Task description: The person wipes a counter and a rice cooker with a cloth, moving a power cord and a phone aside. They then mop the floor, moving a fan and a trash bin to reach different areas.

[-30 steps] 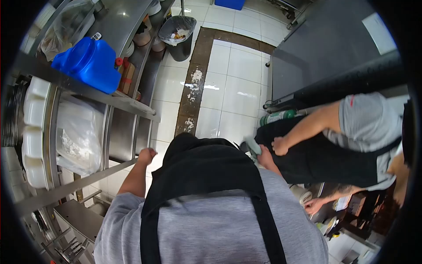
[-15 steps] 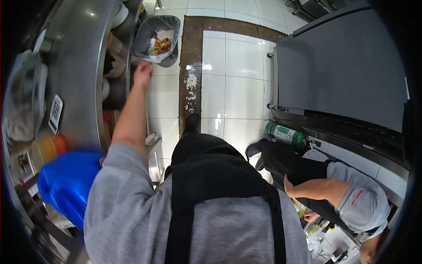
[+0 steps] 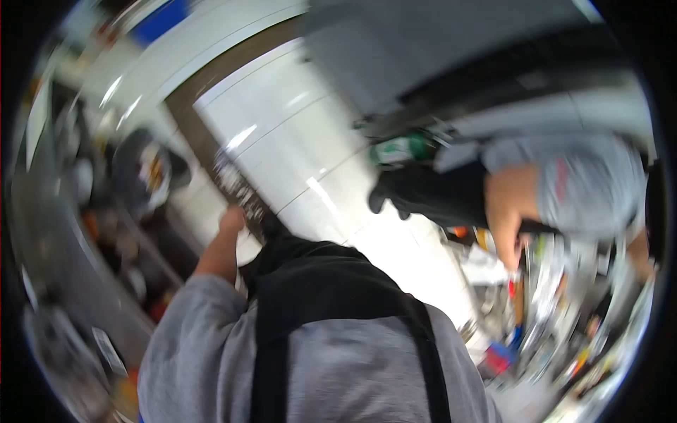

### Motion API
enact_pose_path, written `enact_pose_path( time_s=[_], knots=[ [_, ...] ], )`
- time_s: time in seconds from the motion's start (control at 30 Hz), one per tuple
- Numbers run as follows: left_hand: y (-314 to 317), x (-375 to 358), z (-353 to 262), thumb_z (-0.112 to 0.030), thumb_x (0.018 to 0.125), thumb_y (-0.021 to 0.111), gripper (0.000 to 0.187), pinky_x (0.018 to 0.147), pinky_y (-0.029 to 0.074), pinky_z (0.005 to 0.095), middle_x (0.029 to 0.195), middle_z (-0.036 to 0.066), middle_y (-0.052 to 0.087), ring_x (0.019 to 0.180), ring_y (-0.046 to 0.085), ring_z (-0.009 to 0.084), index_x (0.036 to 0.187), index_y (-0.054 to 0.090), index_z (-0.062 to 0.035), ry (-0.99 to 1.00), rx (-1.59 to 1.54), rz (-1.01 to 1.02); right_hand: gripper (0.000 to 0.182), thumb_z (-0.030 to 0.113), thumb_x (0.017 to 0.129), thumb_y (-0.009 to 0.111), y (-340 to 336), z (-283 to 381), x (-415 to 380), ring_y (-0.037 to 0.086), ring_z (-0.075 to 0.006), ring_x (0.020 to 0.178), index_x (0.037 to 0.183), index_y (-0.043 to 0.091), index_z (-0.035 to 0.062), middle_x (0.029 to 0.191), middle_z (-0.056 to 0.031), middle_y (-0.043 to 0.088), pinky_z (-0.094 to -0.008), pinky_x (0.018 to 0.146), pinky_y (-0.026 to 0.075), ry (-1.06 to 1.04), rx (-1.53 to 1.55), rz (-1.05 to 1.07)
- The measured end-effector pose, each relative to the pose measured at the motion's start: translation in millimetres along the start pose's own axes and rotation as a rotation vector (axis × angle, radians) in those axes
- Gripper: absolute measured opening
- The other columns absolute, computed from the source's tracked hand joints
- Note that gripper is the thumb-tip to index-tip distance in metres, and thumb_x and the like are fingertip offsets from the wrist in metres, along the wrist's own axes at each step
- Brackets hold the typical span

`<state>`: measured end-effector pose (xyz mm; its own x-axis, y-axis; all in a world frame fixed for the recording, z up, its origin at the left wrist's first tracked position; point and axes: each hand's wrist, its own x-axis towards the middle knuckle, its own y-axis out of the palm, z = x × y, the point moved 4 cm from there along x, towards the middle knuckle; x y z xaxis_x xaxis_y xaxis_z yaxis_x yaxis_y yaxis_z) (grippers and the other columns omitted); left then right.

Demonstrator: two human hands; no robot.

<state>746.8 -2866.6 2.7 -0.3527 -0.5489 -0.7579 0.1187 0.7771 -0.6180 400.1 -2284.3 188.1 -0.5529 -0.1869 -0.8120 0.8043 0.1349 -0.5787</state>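
My left hand (image 3: 231, 219) hangs low in front of my body, beyond the grey sleeve. Motion smears its fingers, so I cannot make out whether they are closed or hold anything. Nearest to it are the dark floor strip (image 3: 204, 144) and, farther up and left, a bin (image 3: 127, 185) with a liner and food scraps inside. The hand is apart from the bin. My right hand is out of the picture.
On the left runs a metal counter (image 3: 53, 243) with shelves beneath. A co-worker (image 3: 589, 183) leans over a cluttered worktop on the right. Behind that person's feet lies a green cylinder (image 3: 402, 150), near a large grey cabinet (image 3: 384, 53).
The view has swung right and blurred. The bin appears farther left and lower, and more of the co-worker's worktop shows. My left arm looks more drawn in toward my body.
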Motion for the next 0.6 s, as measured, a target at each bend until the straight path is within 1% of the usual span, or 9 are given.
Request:
enact_pose_path(
  time_s=[0.03,0.1,0.17,0.3,0.37,0.4,0.43,0.5,0.6],
  knots=[
    [8,-19,-74,-0.026,0.076,0.067,0.051,0.095,0.045,0.0453,0.136,0.015,0.049,0.11,0.058,0.0345,0.125,0.058,-0.0207,0.397,0.282,0.14,0.05,0.043,0.076,0.063,11,-21,-4,0.06,-0.0366,0.103,0.109,0.065,0.005,0.108,-0.0223,0.064,-0.0419,0.088,0.047,0.031,0.013,0.008],
    [65,-35,-174,-0.025,0.07,0.076,0.1,0.106,0.037,0.043,0.15,0.031,0.009,0.134,0.034,0.0415,0.149,0.016,-0.0315,0.718,0.679,0.511,0.052,0.047,0.076,0.064,42,-70,-26,0.061,-0.0361,0.102,0.107,0.066,0.0049,0.107,-0.0221,0.065,-0.0417,0.088,0.047,0.112,0.071,0.054],
    [50,-105,-292,-0.029,0.074,0.074,0.094,0.108,0.035,0.0427,0.15,0.031,0.01,0.135,0.033,0.0407,0.149,0.017,-0.032,0.756,0.538,0.55,0.054,0.05,0.076,0.064,55,-112,-53,0.061,-0.0357,0.102,0.106,0.067,0.0048,0.106,-0.0219,0.065,-0.0415,0.088,0.048,0.219,0.162,0.05],
    [99,-176,-467,-0.026,0.081,0.069,0.079,0.102,0.041,0.0419,0.148,0.028,0.023,0.129,0.04,0.0414,0.147,0.026,-0.0289,1.22,0.747,0.45,0.071,0.06,0.085,0.052,60,-223,-96,0.063,-0.0382,0.099,0.1,0.065,-0.009,0.1,-0.027,0.065,-0.0395,0.084,0.05,0.545,0.564,-0.393],
    [130,-250,-559,-0.023,0.086,0.065,0.068,0.103,0.04,0.0388,0.144,0.025,0.034,0.127,0.045,0.0365,0.145,0.032,-0.0251,1.18,0.305,0.759,0.073,0.058,0.086,0.054,74,-293,-102,0.064,-0.0357,0.096,0.103,0.062,-0.0122,0.099,-0.028,0.065,-0.0385,0.082,0.051,0.661,0.903,-0.615],
    [147,-303,-596,-0.017,0.09,0.06,0.057,0.103,0.037,0.034,0.139,0.02,0.043,0.128,0.042,0.0246,0.143,0.039,-0.0182,1.02,0.188,0.861,0.071,0.056,0.088,0.052,77,-318,-108,0.065,-0.0335,0.095,0.105,0.06,-0.0124,0.099,-0.0271,0.065,-0.039,0.082,0.051,0.62,1.197,-0.726],
    [188,-308,-625,-0.026,0.093,0.059,0.057,0.103,0.037,0.0381,0.144,0.018,0.037,0.131,0.039,0.0277,0.145,0.035,-0.0221,1.184,0.198,0.91,0.07,0.055,0.089,0.051,76,-332,-112,0.065,-0.0313,0.094,0.107,0.059,-0.0126,0.1,-0.0263,0.065,-0.0395,0.082,0.051,0.565,1.479,-0.841],
    [232,-384,-664,-0.04,0.095,0.053,0.062,0.104,0.034,0.0475,0.15,0.017,0.027,0.135,0.033,0.0318,0.148,0.024,-0.0284,0.86,0.071,1.121,0.063,0.05,0.093,0.049,42,-332,-133,0.066,-0.0251,0.091,0.113,0.057,-0.009,0.101,-0.0199,0.066,-0.0368,0.079,0.052,0.308,1.794,-0.899],
    [306,-463,-711,-0.056,0.092,0.047,0.077,0.102,0.033,0.0548,0.155,0.015,0.009,0.134,0.031,0.0339,0.151,0.003,-0.0316,0.581,-0.007,1.335,0.052,0.044,0.095,0.05,-42,-293,-169,0.06,-0.0203,0.102,0.116,0.058,-0.0031,0.112,-0.015,0.063,-0.0352,0.09,0.046,-0.088,1.806,-0.644]
  ],
)
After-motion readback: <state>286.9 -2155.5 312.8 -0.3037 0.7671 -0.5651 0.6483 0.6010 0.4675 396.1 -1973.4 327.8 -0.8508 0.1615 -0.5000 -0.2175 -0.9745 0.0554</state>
